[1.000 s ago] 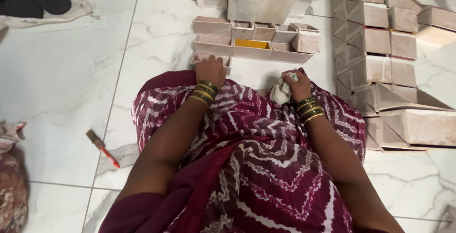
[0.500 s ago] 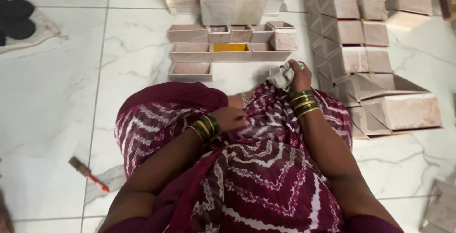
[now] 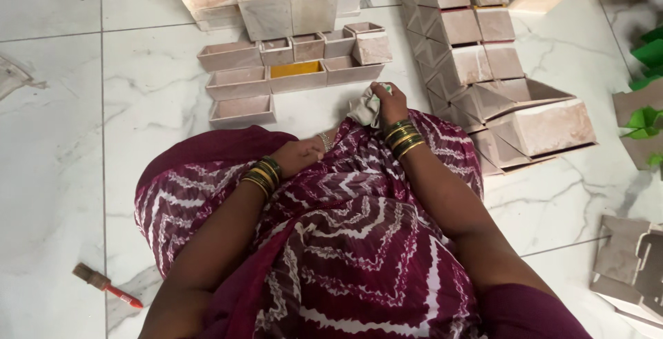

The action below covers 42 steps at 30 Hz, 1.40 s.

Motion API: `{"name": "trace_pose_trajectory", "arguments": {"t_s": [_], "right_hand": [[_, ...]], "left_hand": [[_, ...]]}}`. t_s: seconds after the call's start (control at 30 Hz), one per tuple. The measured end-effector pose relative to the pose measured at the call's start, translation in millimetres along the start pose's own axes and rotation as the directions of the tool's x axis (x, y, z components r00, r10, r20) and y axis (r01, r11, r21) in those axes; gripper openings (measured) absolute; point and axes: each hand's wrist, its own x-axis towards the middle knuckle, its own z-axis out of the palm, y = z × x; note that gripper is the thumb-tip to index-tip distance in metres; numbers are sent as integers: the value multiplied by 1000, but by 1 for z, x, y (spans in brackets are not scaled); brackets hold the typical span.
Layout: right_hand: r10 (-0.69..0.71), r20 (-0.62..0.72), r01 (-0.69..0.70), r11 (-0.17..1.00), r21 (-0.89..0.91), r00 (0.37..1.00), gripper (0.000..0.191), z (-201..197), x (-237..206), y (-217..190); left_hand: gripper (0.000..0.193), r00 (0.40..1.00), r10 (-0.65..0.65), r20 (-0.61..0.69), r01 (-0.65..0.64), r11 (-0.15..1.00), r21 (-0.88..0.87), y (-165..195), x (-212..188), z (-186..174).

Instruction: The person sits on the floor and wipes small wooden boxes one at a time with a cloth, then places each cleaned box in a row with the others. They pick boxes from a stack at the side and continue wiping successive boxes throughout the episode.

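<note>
My right hand [image 3: 389,101] is closed around a crumpled off-white rag [image 3: 364,110], bunched at the far edge of my lap just over the floor [image 3: 62,139], and my left hand [image 3: 298,155] rests loosely curled on the maroon zigzag cloth [image 3: 345,242] over my knee, holding nothing that I can make out, with a thin chain glinting beside its fingers. The rag looks soft, light and limp to me, something that folds to any shape and will not slip, so I judge a gathered fistful in the middle is the best hold, as I have it; a loose corner would only trail. Just beyond the rag lies a group of shallow open trays [image 3: 242,82], pale pinkish-brown, rectangular, set in rows on the white marble tiles; one of them, the yellow-bottomed tray [image 3: 297,70], stands out in the middle row. They seem thin-walled and light, stiff enough to lift by a side wall but likely easy to dent or tip, so I would take one by two opposite walls. Behind them a stack of closed boxes [image 3: 276,1] of the same colour rises, and to my right more boxes [image 3: 469,42] lie in a slanting heap, the nearest a larger box [image 3: 552,125] tipped on its side. None shows a label I can tell. Green folded pieces [image 3: 646,114] sit at the far right edge, flat grey cardboard cut-outs [image 3: 632,263] lie lower right, and a red-handled brush [image 3: 107,286] lies on the floor to my left.
</note>
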Motion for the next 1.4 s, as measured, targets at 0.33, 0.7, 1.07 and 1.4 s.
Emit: {"name": "trace_pose_trajectory", "arguments": {"t_s": [0.33, 0.7, 1.07, 1.4], "right_hand": [[-34, 11, 34, 999, 34, 999, 22, 1, -13, -11], [-114, 47, 112, 993, 49, 992, 20, -12, -24, -19], [-191, 30, 192, 979, -70, 981, 22, -34, -22, -14], [-498, -1, 348, 607, -714, 867, 16, -54, -38, -73]], "left_hand": [[41, 998, -46, -53, 47, 999, 8, -2, -1, 2], [41, 992, -84, -98, 89, 995, 51, 19, -21, 5], [40, 991, -97, -89, 101, 994, 48, 27, -25, 6], [41, 993, -79, -85, 83, 996, 35, 19, -23, 6]]}}
